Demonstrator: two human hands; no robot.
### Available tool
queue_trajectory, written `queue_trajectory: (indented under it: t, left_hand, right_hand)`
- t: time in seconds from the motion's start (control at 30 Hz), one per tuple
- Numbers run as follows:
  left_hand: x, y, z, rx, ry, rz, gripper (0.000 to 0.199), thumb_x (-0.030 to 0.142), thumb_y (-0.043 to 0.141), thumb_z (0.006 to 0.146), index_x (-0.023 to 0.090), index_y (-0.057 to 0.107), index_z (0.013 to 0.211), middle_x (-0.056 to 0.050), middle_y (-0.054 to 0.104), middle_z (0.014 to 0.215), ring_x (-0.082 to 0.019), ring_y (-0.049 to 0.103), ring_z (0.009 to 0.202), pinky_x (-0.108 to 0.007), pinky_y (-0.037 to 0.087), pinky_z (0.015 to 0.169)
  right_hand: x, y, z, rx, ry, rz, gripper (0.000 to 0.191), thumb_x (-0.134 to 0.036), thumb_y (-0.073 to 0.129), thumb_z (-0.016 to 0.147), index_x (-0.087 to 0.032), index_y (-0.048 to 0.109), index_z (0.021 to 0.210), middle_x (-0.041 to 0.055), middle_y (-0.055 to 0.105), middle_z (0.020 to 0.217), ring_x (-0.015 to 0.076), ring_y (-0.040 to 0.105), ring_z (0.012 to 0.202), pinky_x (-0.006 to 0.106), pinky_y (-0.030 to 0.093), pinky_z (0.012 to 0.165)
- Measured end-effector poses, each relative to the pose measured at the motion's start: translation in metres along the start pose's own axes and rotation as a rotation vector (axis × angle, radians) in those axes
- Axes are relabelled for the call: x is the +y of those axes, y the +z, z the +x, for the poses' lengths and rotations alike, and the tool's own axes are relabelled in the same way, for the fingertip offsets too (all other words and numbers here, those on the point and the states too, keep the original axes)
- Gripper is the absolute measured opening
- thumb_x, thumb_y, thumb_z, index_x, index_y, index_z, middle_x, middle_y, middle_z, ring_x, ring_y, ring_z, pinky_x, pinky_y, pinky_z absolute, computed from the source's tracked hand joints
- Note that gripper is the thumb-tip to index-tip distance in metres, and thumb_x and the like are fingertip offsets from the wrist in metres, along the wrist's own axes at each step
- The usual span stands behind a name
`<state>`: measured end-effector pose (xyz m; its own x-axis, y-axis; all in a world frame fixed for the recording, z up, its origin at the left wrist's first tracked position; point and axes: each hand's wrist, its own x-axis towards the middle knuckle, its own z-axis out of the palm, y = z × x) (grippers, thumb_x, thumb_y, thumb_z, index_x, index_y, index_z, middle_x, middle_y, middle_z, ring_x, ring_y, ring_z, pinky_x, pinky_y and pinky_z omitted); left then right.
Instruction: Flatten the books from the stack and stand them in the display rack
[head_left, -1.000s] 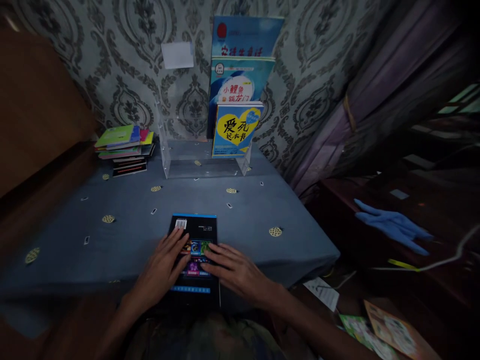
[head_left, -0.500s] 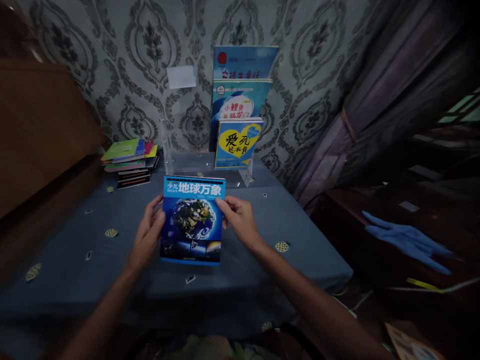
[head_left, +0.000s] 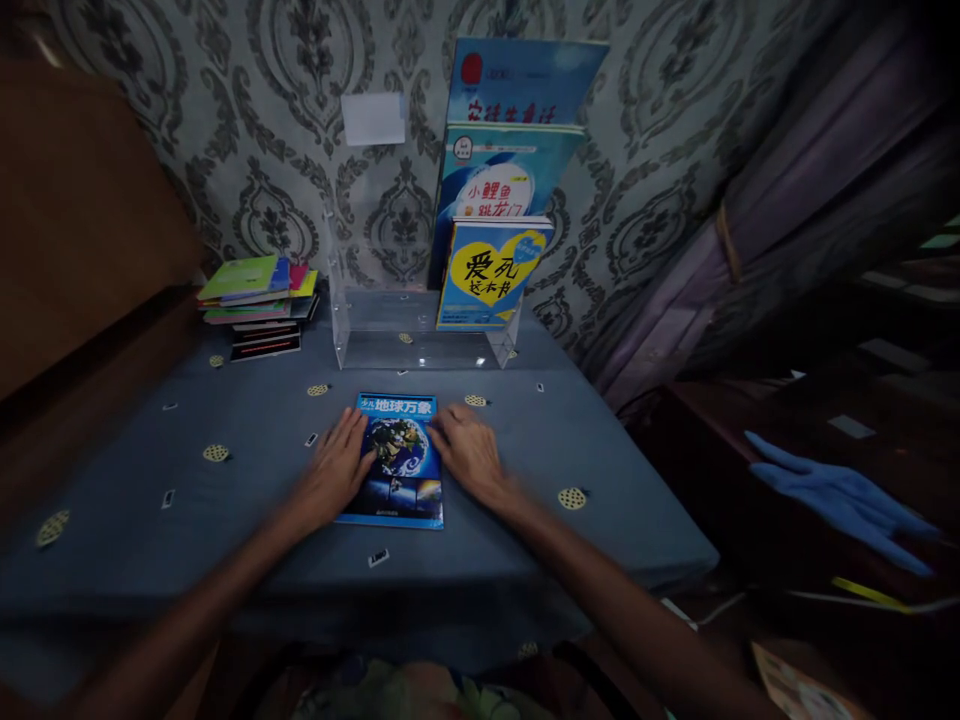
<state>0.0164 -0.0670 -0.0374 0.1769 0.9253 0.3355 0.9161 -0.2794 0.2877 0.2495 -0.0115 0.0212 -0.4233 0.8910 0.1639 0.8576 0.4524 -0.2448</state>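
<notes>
At mid-bench (head_left: 622, 500), face-up: one blue book (head_left: 401, 475); our left hand (head_left: 335, 465) at its nine o'clock edge, our right hand (head_left: 472, 452) at three; hands apart, touching its sides, unclamped. Risks, we judge: skewing, from uneven pressure; slipping, from slick covers; bumping the clear rack (head_left: 427, 350) at twelve, from overreach.

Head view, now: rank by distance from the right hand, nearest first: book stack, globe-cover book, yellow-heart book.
1. Globe-cover book: just left of the right hand.
2. Yellow-heart book: ahead, in the clear stand.
3. Book stack: table's back left.
</notes>
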Motion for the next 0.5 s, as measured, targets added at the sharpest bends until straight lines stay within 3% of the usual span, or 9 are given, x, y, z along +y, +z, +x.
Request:
queue_trajectory:
  t: [0.1, 0.23, 0.37, 0.5]
  left_hand:
    - [-0.005, 0.000, 0.020, -0.032, 0.037, 0.005, 0.052, 0.031, 0.035, 0.102, 0.011, 0.037, 0.150, -0.021, 0.045, 0.155, -0.030, 0.035, 0.150, -0.053, 0.036, 0.117]
    - [-0.020, 0.002, 0.043, -0.030, 0.056, -0.080, 0.060, 0.015, 0.036, 0.095, 0.010, 0.030, 0.155, -0.022, 0.051, 0.150, -0.029, 0.048, 0.142, -0.052, 0.040, 0.115]
    - [-0.030, 0.006, 0.050, 0.035, 0.087, -0.121, 0.068, 0.011, 0.036, 0.093, 0.013, 0.020, 0.159, -0.019, 0.058, 0.144, -0.028, 0.058, 0.131, -0.050, 0.047, 0.109]
    - [-0.029, 0.006, 0.049, 0.079, 0.111, -0.090, 0.064, 0.014, 0.035, 0.096, 0.014, 0.020, 0.158, -0.017, 0.062, 0.140, -0.027, 0.062, 0.127, -0.048, 0.050, 0.106]
  right_hand:
    - [-0.020, 0.012, 0.007, 0.055, -0.231, 0.053, 0.025, -0.024, 0.047, 0.102, -0.019, 0.067, 0.116, 0.0127, 0.069, 0.118, 0.0255, 0.062, 0.115, 0.039, 0.052, 0.098]
    - [-0.046, 0.034, 0.022, 0.012, -0.463, 0.138, 0.040, -0.013, 0.046, 0.098, -0.013, 0.056, 0.137, 0.0166, 0.056, 0.145, 0.0241, 0.052, 0.136, 0.043, 0.040, 0.117]
    - [-0.049, 0.049, 0.035, -0.041, -0.478, 0.186, 0.047, -0.014, 0.044, 0.098, -0.009, 0.048, 0.145, 0.0210, 0.051, 0.151, 0.0248, 0.043, 0.145, 0.046, 0.034, 0.122]
    - [-0.030, 0.050, 0.036, -0.029, -0.408, 0.179, 0.049, -0.027, 0.046, 0.102, -0.008, 0.047, 0.147, 0.0214, 0.047, 0.154, 0.0269, 0.038, 0.149, 0.048, 0.032, 0.123]
